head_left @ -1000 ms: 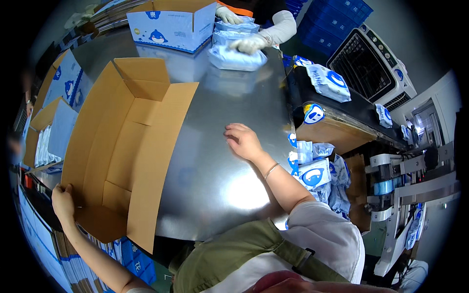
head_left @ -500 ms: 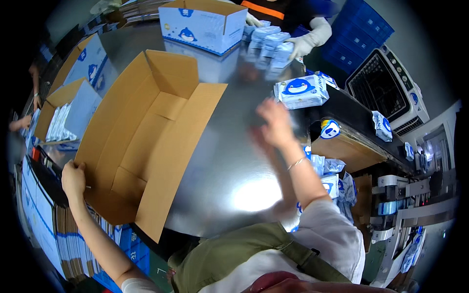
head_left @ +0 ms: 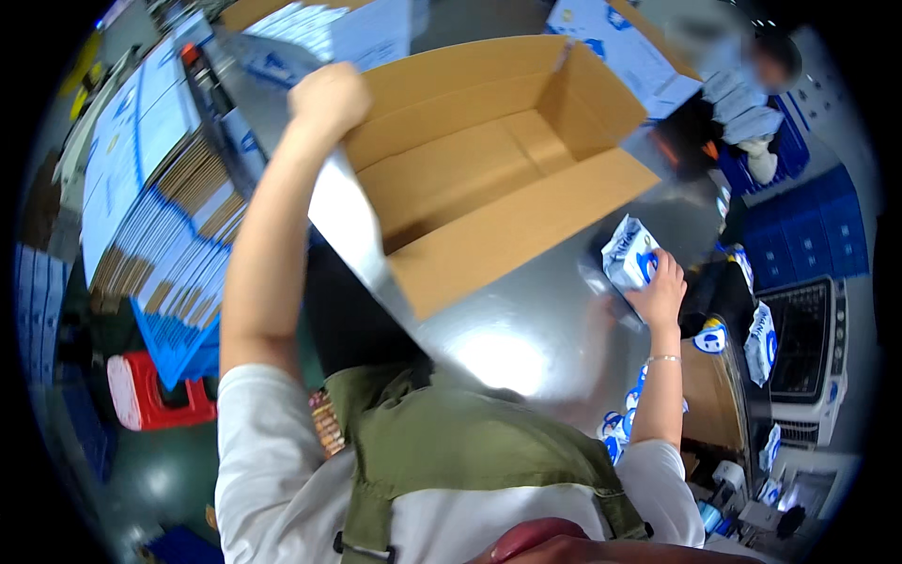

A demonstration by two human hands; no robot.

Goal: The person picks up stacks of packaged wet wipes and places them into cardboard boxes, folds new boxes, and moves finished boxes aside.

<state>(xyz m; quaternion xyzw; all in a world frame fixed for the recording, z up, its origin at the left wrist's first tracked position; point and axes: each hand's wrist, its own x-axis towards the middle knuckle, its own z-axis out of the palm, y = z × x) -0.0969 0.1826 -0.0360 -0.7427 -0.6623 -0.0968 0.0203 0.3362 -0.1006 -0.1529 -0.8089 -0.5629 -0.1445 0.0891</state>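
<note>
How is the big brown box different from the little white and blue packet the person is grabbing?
The box is plain brown cardboard; the packet is white with blue marks and looks soft and crinkly. The box is much bigger than the packet. The box stands open and empty, gripped at its edge by the left hand; the packet looks closed, under the right hand. Both rest on the shiny metal table.

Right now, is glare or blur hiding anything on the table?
Head view: a bright glare patch sits on the steel table below the open box; the pack under the right hand reads clearly; far corners smear and bend at the fisheye rim; left hand sharp.
</note>
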